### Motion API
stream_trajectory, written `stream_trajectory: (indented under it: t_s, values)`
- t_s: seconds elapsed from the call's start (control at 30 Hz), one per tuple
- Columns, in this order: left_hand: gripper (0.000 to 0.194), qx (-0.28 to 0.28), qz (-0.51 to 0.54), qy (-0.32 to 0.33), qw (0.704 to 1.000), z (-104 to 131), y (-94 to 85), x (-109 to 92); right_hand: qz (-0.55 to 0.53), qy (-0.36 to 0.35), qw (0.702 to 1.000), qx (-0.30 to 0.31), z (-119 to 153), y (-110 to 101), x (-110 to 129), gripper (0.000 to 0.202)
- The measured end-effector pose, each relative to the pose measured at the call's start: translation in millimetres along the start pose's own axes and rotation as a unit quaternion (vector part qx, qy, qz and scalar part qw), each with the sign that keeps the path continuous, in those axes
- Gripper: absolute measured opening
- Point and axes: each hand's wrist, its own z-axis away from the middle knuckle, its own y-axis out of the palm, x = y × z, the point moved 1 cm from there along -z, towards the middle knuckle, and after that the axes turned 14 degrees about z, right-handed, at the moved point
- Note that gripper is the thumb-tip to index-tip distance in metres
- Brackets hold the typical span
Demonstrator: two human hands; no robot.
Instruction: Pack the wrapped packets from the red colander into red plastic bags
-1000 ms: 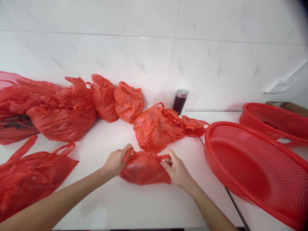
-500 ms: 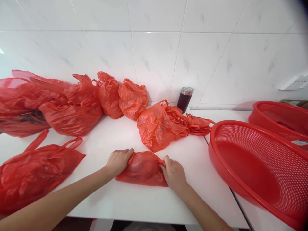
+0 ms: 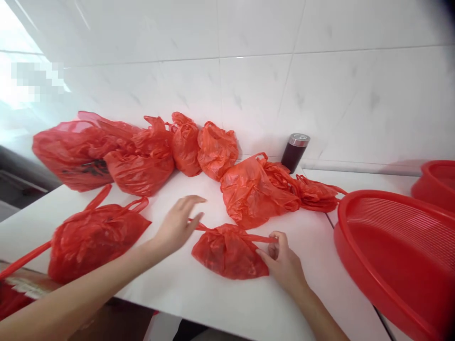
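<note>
The small red carrier bag (image 3: 229,253) sits at the near middle of the white table (image 3: 167,284), squat and plump, its thin, shiny plastic creased and gathered at the top. Darker patches show through the film, though I can't make out what's inside. Its two handles stretch out sideways. The right hand (image 3: 284,260) pinches the right one between thumb and fingers; the left hand (image 3: 179,222) has its fingers loosely spread by the other, and I can't tell whether its thumb touches that strip.

The tabletop is smooth and pale, with a dark seam (image 3: 382,322) running along its right side, where a red perforated basket (image 3: 343,237) stands. Another bulging red bag (image 3: 99,232) lies near left, its loops up. More red bags (image 3: 142,170) line the far side, and a dark tumbler (image 3: 294,155) with a silvery lid stands by the marbled tile wall (image 3: 256,94). Bright light comes in far left.
</note>
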Motion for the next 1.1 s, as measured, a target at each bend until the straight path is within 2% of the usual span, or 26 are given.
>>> stream_trajectory:
  t_s: [0.03,0.07,0.1,0.17,0.2,0.23,0.3,0.37,0.43,0.47,0.53,0.63,0.7,0.73,0.77,0.83,0.9,0.97,1.03,1.1]
  values:
    - [0.034,0.027,-0.011,0.078,0.997,1.2,9.0,-11.6,-0.019,0.007,1.0,-0.005,1.1,-0.5,0.7,0.045]
    - [0.035,0.074,-0.017,0.126,0.989,3.0,19.7,-20.1,-0.044,0.015,0.999,-0.011,2.4,-1.2,1.8,0.051]
    - [0.037,0.129,-0.019,0.14,0.982,5.1,30.6,-25.1,-0.072,0.025,0.997,-0.018,3.8,-2.3,3.2,0.056]
    - [0.041,0.21,-0.011,0.085,0.974,9.7,46.6,-25.4,-0.125,0.038,0.991,-0.035,6.5,-5.0,6.4,0.06]
    - [0.039,0.23,-0.005,0.044,0.972,12.2,49.3,-22.6,-0.142,0.039,0.988,-0.045,7.5,-6.2,7.8,0.06]
    - [0.034,0.238,0.002,0.008,0.971,14.8,47.5,-19.4,-0.151,0.037,0.986,-0.053,8.2,-7.1,8.7,0.059]
    - [0.022,0.244,0.018,-0.035,0.969,20.6,29.9,-15.2,-0.15,0.029,0.986,-0.061,8.4,-7.0,8.3,0.057]
    - [0.021,0.246,0.06,-0.08,0.964,26.8,-5.0,-15.7,-0.141,0.026,0.988,-0.061,7.0,-4.7,4.6,0.057]
    - [0.025,0.196,0.126,-0.136,0.963,32.6,-54.8,-18.4,-0.127,0.027,0.99,-0.054,4.5,-1.0,-1.2,0.058]
    - [0.027,0.14,0.158,-0.162,0.964,35.4,-84.3,-18.7,-0.119,0.025,0.991,-0.047,3.1,0.9,-4.1,0.059]
    - [0.031,-0.022,0.171,-0.186,0.967,41.3,-149.0,-13.9,-0.102,0.023,0.994,-0.035,1.0,4.0,-8.1,0.061]
    - [0.046,-0.252,0.127,-0.189,0.94,52.6,-241.8,10.7,-0.088,0.028,0.995,-0.035,1.1,5.9,-7.0,0.058]
    - [0.048,-0.342,0.095,-0.163,0.921,60.4,-285.0,37.0,-0.084,0.034,0.995,-0.051,2.9,5.8,-3.0,0.055]
    - [0.05,-0.372,0.047,-0.174,0.911,64.4,-298.1,52.4,-0.08,0.036,0.994,-0.058,3.8,5.8,-1.2,0.053]
    - [0.052,-0.386,-0.009,-0.195,0.902,68.2,-305.2,68.6,-0.077,0.036,0.994,-0.064,4.3,6.1,-0.2,0.052]
    - [0.054,-0.373,-0.101,-0.253,0.887,75.3,-302.6,102.3,-0.071,0.029,0.995,-0.064,3.9,8.0,-1.8,0.052]
    - [0.052,-0.327,-0.128,-0.303,0.886,81.3,-285.6,134.4,-0.069,0.014,0.996,-0.053,1.3,11.8,-8.3,0.052]
    - [0.04,-0.273,-0.116,-0.333,0.895,84.9,-267.1,160.8,-0.064,-0.004,0.997,-0.038,-2.7,16.1,-17.1,0.052]
    - [0.027,-0.233,-0.11,-0.349,0.901,84.3,-257.7,177.3,-0.06,-0.02,0.998,-0.024,-6.9,17.3,-24.2,0.05]
    - [0.019,-0.223,-0.119,-0.348,0.903,76.7,-259.6,182.1,-0.06,-0.033,0.998,-0.015,-10.7,11.4,-26.7,0.046]
